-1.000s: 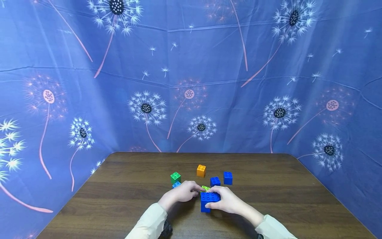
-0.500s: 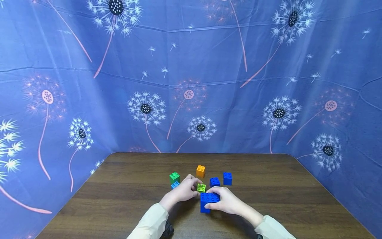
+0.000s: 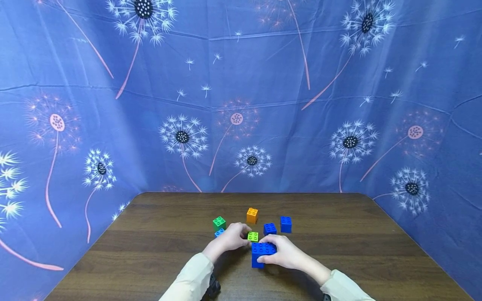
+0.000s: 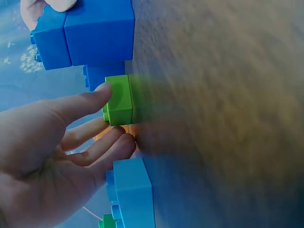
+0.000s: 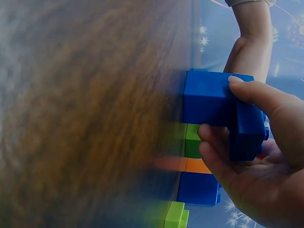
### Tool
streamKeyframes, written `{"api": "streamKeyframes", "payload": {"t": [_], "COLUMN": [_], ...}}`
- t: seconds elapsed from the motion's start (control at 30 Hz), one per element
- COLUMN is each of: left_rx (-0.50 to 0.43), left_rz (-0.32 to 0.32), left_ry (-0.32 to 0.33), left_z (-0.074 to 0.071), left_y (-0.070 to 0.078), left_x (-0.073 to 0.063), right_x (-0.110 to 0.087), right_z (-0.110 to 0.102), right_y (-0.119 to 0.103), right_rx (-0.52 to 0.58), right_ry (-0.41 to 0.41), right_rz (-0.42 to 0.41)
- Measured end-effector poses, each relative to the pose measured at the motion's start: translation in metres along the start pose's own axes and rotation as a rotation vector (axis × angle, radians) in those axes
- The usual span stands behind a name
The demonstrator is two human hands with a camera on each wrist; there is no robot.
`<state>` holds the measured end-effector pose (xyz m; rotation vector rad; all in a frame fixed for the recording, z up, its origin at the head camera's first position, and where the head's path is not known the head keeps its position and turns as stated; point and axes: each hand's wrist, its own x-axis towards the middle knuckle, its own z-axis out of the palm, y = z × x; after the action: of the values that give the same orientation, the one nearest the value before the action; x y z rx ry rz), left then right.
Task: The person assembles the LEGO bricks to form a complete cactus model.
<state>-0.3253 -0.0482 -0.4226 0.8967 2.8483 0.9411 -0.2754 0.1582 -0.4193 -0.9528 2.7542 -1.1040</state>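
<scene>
My right hand (image 3: 284, 251) holds a stack of blue toy building bricks (image 3: 257, 261), with the thumb on its front side. In the right wrist view, the long upper brick (image 5: 247, 126) overhangs the taller lower brick (image 5: 206, 97), which sits at the tabletop. Just behind that stack stands a small lime green brick (image 3: 252, 236), studs up. My left hand (image 3: 230, 239) pinches the lime green brick from its left side, thumb at the front and index finger behind, as the left wrist view shows. Beside this hand is a light blue brick (image 4: 133, 190), partly covered in the head view.
Behind the hands on the wooden table (image 3: 180, 209) stand a green brick (image 3: 219, 223), an orange brick (image 3: 252, 215) and two dark blue bricks, one nearer (image 3: 270, 228), one farther right (image 3: 286, 224). Another lime brick (image 5: 175, 216) shows in the right wrist view. A blue curtain (image 3: 301, 167) hangs behind.
My left index finger has drawn back from over the lime green brick to its left and rear side, so its studs now show. The right hand and the blue stack have stayed in place.
</scene>
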Motion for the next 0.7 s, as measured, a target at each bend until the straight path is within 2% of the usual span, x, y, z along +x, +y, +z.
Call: {"api": "streamKeyframes", "payload": {"t": [0.2,0.53,0.7], "left_rx": [-0.034,0.002,-0.019], "left_rz": [-0.017,-0.01,-0.011], "left_ry": [0.014,0.018,0.025], "left_z": [0.0004,0.0012,0.0011], "left_y": [-0.0015,-0.0028,-0.0039], "left_x": [0.0011,0.0017,0.0027], "right_x": [0.0002,0.0009,0.0015], "right_z": [0.0003,0.0002,-0.0007], "right_y": [-0.0005,-0.0003,0.0015], "right_rx": [-0.002,-0.017,-0.034], "right_ry": [0.002,-0.003,0.01], "right_rz": [0.0,-0.002,-0.015]}}
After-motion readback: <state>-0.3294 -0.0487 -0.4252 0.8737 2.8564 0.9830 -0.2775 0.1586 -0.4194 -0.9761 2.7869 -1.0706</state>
